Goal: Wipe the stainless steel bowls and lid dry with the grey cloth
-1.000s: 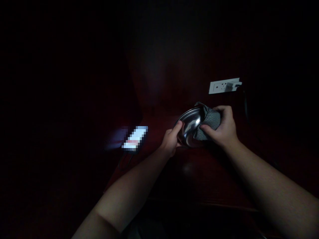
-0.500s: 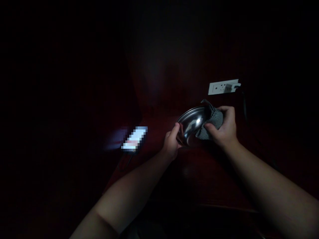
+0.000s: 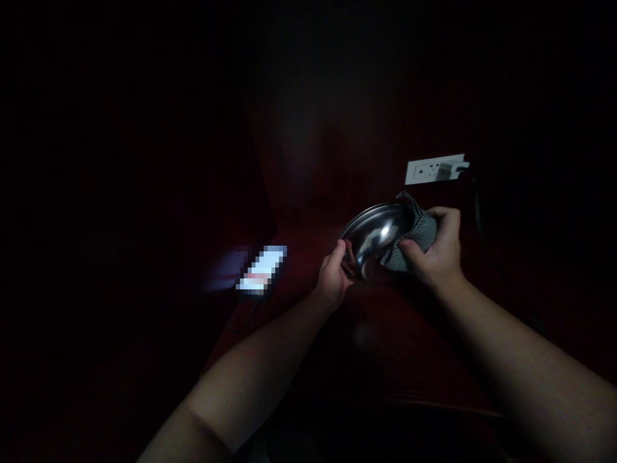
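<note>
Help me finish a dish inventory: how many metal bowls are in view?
1. The metal bowl is tilted, its left edge in the left hand, its right side against a grey cloth in the right hand. Others could be hidden in the dark.

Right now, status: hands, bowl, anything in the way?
Left hand gripping metal bowl at left edge. Right hand holding grey cloth against its right side. Bowl tilted; no obstruction visible there, surroundings mostly dark.
</note>
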Demonstrator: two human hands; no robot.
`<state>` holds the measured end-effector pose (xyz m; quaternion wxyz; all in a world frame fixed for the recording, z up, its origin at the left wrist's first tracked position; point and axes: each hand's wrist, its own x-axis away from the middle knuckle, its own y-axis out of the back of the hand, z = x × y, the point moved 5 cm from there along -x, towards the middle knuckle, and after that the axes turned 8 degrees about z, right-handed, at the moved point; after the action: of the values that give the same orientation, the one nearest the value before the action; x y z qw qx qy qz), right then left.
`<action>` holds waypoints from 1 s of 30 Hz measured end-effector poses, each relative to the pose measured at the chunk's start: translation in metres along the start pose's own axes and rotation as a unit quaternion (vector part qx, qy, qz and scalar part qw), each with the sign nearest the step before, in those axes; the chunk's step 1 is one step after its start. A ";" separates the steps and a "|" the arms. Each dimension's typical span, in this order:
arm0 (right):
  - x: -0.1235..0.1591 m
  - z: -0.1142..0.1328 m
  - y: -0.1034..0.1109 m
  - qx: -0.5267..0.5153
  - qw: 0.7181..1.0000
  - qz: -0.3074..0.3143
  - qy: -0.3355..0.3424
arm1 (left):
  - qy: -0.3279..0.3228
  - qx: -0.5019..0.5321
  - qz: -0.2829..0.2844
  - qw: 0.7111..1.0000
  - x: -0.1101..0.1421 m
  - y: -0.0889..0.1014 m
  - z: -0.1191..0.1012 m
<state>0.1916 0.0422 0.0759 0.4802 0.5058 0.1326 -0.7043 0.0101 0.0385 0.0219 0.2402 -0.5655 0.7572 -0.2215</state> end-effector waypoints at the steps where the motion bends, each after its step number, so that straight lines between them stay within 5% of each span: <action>1: 0.000 -0.001 0.000 0.001 1.000 -0.002 -0.001 | 0.001 -0.004 0.009 1.000 -0.001 0.000 -0.001; 10: -0.002 0.009 0.006 0.022 0.999 -0.010 0.025 | -0.095 -0.171 0.044 0.980 -0.005 0.014 -0.018; 22: -0.003 0.011 0.003 0.010 0.999 0.014 0.038 | 0.021 -0.034 0.059 0.997 0.000 0.002 -0.008; 30: -0.001 0.009 0.002 -0.021 0.999 0.000 0.031 | 0.003 0.009 0.022 1.000 0.001 0.002 -0.002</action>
<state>0.1882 0.0362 0.0816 0.4862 0.5168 0.1624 -0.6856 0.0067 0.0384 0.0223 0.2479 -0.5457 0.7683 -0.2248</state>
